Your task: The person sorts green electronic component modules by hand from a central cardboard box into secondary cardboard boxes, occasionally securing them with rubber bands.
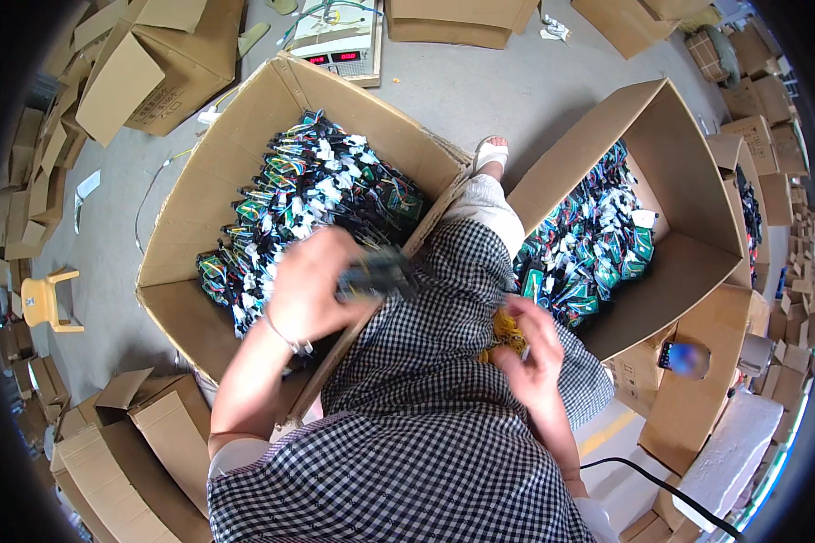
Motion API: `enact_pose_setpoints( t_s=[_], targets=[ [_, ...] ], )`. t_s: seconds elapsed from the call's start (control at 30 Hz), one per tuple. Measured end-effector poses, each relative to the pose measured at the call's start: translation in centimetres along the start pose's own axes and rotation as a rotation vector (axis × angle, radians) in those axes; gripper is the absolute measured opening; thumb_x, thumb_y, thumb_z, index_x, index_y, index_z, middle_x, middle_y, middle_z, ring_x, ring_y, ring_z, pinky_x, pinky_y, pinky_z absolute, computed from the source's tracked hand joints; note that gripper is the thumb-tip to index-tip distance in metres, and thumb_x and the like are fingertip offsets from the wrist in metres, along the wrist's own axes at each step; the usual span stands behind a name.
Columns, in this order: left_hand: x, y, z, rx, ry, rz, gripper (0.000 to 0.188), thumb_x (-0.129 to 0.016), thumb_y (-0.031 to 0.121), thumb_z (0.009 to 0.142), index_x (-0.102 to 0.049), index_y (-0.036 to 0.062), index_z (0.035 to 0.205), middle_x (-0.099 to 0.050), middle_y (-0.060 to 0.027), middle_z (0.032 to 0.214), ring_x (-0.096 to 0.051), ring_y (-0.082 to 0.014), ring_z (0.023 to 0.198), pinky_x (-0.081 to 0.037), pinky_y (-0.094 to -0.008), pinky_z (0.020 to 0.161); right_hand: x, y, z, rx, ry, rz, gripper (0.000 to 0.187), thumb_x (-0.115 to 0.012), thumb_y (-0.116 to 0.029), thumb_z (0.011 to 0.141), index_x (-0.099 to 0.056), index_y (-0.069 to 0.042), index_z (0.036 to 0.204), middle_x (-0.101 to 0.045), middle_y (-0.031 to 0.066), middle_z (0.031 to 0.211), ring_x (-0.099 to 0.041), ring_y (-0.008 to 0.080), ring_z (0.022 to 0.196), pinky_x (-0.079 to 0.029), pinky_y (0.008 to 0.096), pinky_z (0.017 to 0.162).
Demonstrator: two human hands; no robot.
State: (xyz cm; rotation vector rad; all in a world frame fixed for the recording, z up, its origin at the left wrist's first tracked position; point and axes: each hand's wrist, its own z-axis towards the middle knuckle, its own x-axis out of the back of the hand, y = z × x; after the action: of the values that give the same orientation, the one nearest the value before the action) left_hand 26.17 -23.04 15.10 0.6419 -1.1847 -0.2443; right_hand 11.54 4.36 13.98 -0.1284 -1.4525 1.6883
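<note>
My left hand (310, 282), blurred by motion, is closed round a dark wired circuit board (376, 274) at the right wall of the left cardboard box (183, 217). That box holds a heap of wired circuit boards (312, 185) with green faces, coloured wires and white plugs. Over my checked apron (407, 452), my right hand (536, 357) has its thumb and fingers curved but apart. Just beside its fingertips is a small bundle of yellow bands or cords (509, 333); whether the fingers touch it is unclear.
A second cardboard box (697, 204) with similar wired boards (584, 244) stands to the right of my leg. Far ahead is a device with red digits (340, 59). A yellow chair (50, 299) stands at left, a phone (684, 359) lies at right, and a black cable (661, 484) runs below.
</note>
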Motion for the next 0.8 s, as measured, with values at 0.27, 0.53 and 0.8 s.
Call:
enact_pose_setpoints(
  t_s=[0.27, 0.53, 0.8],
  targets=[
    [-10.2, -12.4, 7.0, -0.219, -0.033, 0.637, 0.054, -0.079, 0.026, 0.057, -0.056, 0.0107, 0.103, -0.054, -0.0068, 0.106, -0.054, -0.0271, 0.101, -0.041, -0.0426, 0.089, 1.5, 3.8, -3.6, -0.307, 0.06, -0.176, 0.017, -0.063, 0.001, 0.082, -0.064, 0.005, 0.098, -0.064, 0.0166, 0.109, -0.064, 0.0278, 0.097, -0.051, 0.0337, 0.085],
    [-18.7, -14.1, 6.5, -0.108, -0.495, 0.498, 0.07, -0.07, 0.037, 0.077, -0.044, 0.0112, 0.136, -0.035, -0.0125, 0.145, -0.018, -0.0342, 0.141, -0.015, -0.0498, 0.115, 2.5, 5.0, -4.9, -0.217, -0.043, -0.369, 0.015, -0.065, -0.007, 0.081, -0.066, 0.002, 0.093, -0.064, 0.0139, 0.109, -0.063, 0.0309, 0.096, -0.051, 0.0377, 0.084],
    [-10.8, -6.0, 7.8, 0.005, 0.126, 0.113, 0.037, -0.065, 0.008, 0.08, -0.057, 0.0037, 0.116, -0.053, -0.0192, 0.127, -0.049, -0.0358, 0.118, -0.036, -0.0441, 0.101, 5.9, 14.9, -7.3, -0.752, 0.2, -0.389, 0.028, -0.065, -0.011, 0.081, -0.064, 0.001, 0.107, -0.063, 0.0192, 0.108, -0.061, 0.0354, 0.099, -0.048, 0.0395, 0.088]
  ],
)
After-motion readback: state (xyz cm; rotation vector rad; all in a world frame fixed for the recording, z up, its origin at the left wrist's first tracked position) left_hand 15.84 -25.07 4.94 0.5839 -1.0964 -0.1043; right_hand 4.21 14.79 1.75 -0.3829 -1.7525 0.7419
